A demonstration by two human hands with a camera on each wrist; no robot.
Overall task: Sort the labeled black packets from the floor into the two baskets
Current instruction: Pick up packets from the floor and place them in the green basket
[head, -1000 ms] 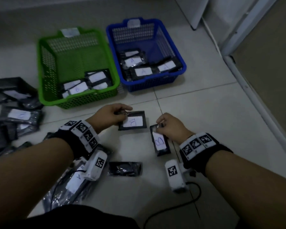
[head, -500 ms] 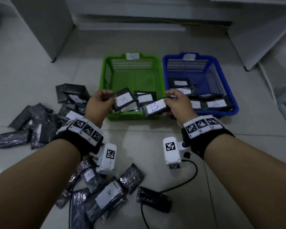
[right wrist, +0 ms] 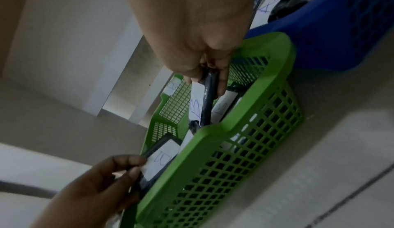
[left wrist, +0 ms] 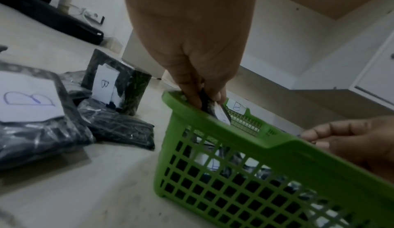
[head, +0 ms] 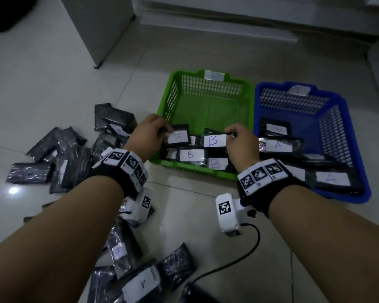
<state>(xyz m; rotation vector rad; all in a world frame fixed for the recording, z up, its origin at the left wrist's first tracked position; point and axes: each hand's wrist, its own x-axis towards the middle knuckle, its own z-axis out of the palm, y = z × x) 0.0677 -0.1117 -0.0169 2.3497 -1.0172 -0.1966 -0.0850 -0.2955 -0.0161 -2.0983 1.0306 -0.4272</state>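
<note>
From the head camera I see the green basket (head: 206,101) beside the blue basket (head: 335,119), my left hand (head: 148,133) and right hand (head: 241,142) each pinching a B packet (head: 177,136) over it, fingers (left wrist: 192,95) clearest in the wrist views.

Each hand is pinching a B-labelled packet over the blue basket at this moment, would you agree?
Not quite: the left hand and right hand do each pinch a B-labelled packet, but over the green basket, not the blue basket. The head view shows it.
</note>
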